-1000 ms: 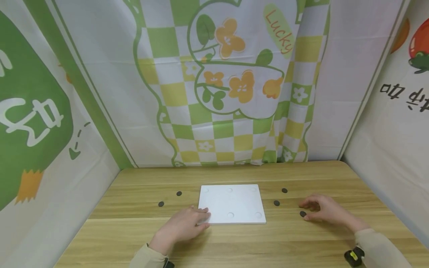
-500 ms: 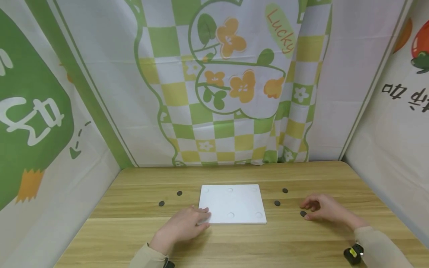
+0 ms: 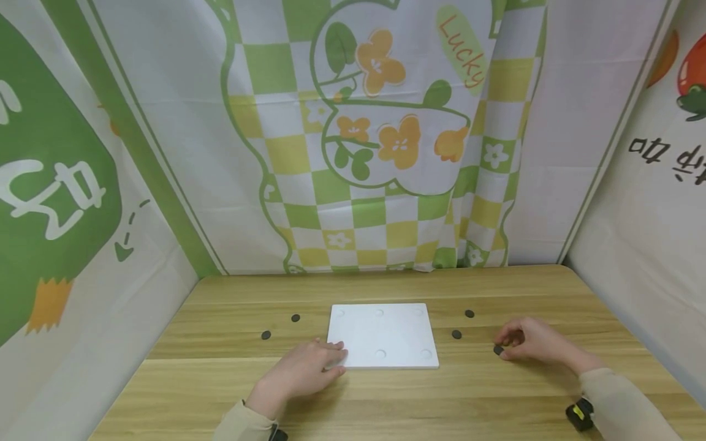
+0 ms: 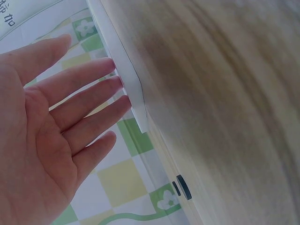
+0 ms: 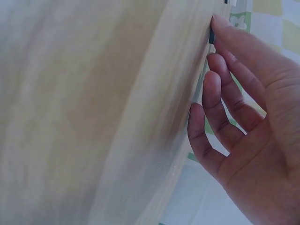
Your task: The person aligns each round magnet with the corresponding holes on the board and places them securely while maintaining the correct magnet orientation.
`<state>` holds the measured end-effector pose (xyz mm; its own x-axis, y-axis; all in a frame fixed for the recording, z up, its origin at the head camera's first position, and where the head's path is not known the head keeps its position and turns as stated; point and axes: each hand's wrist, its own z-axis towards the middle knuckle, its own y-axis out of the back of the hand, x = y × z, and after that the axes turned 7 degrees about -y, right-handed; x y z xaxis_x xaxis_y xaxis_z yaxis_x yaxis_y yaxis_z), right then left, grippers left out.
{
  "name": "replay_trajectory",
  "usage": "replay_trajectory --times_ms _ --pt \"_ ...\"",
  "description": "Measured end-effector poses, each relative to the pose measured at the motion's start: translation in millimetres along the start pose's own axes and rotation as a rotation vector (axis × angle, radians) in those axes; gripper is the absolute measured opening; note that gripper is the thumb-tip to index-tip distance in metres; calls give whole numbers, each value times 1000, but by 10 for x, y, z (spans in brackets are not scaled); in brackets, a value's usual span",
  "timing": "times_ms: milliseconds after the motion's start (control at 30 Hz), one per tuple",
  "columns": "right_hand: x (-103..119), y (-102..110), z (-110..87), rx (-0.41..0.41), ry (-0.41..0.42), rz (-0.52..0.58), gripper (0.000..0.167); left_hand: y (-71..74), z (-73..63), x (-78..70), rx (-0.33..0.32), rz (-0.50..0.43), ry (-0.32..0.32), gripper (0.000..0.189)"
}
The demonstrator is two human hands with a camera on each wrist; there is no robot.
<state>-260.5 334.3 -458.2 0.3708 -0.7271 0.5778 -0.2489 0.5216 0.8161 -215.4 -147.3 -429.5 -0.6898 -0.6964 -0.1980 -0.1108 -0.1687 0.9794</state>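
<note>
A white rectangular board [image 3: 380, 334] with several shallow round recesses lies on the wooden table. My left hand [image 3: 309, 367] rests its fingertips on the board's near left corner; in the left wrist view its fingers [image 4: 89, 96] are nearly straight against the board's edge [image 4: 131, 79]. Right of the board, my right hand [image 3: 537, 346] pinches a small black disc [image 3: 498, 350] by its edge, tilted, low at the tabletop. In the right wrist view the disc [image 5: 212, 36] shows between thumb and index finger, and the other fingers are loosely curled.
Two black discs lie left of the board, one farther back [image 3: 295, 318] and one nearer [image 3: 266, 335]. Two more lie right of it, a far disc [image 3: 469, 313] and a near disc [image 3: 456, 334]. Printed curtains [image 3: 386, 233] hang behind the wooden table [image 3: 408, 404].
The disc at my right hand has gone from lying flat to tilted as thumb and finger closed on it. My left hand and the board have stayed in place.
</note>
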Motion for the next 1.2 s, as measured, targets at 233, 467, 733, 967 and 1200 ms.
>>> replay_trajectory --times_ms 233,467,733,967,1200 --pt "3 -1 12 -1 7 -12 20 -18 0 12 -4 6 -9 42" --pt "-17 -8 20 -4 -5 0 21 -21 -1 12 -3 6 -3 42" --pt "13 -7 34 -8 -24 -13 23 -10 -3 -1 1 -15 12 43" --pt "31 6 45 -19 -43 -22 24 -11 -6 4 3 -24 17 43" --pt "21 3 54 -32 -44 -34 23 -1 -6 -2 -1 -9 1 43"
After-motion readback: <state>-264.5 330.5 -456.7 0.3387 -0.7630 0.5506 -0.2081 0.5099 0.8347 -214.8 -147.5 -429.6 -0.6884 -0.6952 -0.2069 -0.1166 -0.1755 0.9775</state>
